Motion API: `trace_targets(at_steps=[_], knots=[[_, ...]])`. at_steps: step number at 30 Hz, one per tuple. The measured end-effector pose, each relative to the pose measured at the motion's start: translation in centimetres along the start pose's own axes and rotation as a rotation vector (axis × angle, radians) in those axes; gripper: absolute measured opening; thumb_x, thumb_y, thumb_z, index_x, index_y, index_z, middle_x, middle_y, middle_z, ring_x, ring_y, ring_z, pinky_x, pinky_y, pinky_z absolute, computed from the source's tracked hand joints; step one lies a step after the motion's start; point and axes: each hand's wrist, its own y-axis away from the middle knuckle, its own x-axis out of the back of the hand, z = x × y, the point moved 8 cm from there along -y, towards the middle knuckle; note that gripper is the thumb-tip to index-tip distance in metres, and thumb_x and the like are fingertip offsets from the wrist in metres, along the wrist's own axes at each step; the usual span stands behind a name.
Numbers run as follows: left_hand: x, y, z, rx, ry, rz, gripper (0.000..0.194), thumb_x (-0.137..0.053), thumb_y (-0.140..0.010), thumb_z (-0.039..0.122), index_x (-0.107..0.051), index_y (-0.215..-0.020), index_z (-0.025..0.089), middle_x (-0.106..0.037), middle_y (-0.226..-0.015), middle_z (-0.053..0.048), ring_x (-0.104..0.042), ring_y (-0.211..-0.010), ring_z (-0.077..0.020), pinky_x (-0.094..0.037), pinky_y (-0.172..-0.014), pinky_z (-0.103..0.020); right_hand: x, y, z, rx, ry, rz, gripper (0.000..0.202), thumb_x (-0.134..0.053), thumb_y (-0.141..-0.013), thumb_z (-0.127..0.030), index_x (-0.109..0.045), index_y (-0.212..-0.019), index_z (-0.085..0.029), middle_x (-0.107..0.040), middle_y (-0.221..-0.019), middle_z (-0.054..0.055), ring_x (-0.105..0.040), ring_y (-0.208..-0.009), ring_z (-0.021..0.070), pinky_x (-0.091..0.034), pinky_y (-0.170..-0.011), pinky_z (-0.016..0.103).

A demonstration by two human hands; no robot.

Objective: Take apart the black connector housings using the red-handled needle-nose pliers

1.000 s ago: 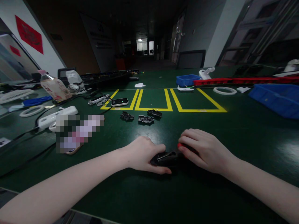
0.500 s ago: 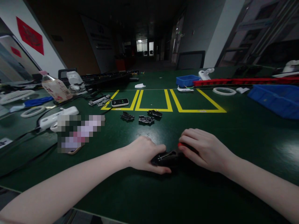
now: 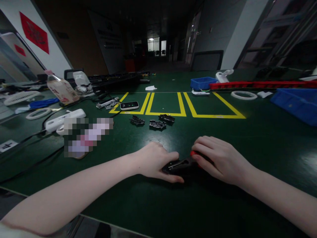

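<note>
A dark, elongated object [image 3: 178,166] with a slot along its top lies between my two hands, low over the green table. My left hand [image 3: 157,162] grips its left end, thumb on the near side and fingers on the far side. Around the right end my right hand [image 3: 215,158] is closed, with a bit of red showing at its fingertips. The palm hides whatever else the right hand holds. Beyond the hands sit three small black parts: one on the left [image 3: 137,120], one in the middle [image 3: 158,124] and one behind it [image 3: 166,118].
Yellow tape outlines [image 3: 165,114] mark the green table [image 3: 119,201]. A white-edged device [image 3: 129,105], a blurred phone-like item [image 3: 90,137], a power strip [image 3: 65,120] and a bottle [image 3: 61,88] stand left. Blue bins [image 3: 294,105] [image 3: 203,83] and a tape ring [image 3: 244,95] are right.
The view has shifted slightly, so the table items sit a little further right in the frame. Both hands keep their hold on the dark object, with almost no movement.
</note>
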Motion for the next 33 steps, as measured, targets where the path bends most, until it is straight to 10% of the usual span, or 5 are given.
trace_targets(at_steps=[33], knots=[[0.19,0.11,-0.42,0.062,0.061,-0.013,0.055,-0.05,-0.088,0.075,-0.056,-0.085,0.021,-0.059,-0.063,0.003,-0.053,-0.055,-0.014,-0.03,-0.053,-0.025,-0.17,-0.22,0.86,-0.039,-0.031,-0.056,0.036,-0.037,-0.103,-0.036,-0.064,-0.087,-0.019,-0.063,-0.084,0.008,-0.056,-0.071,0.0181,-0.042,-0.06,0.031]])
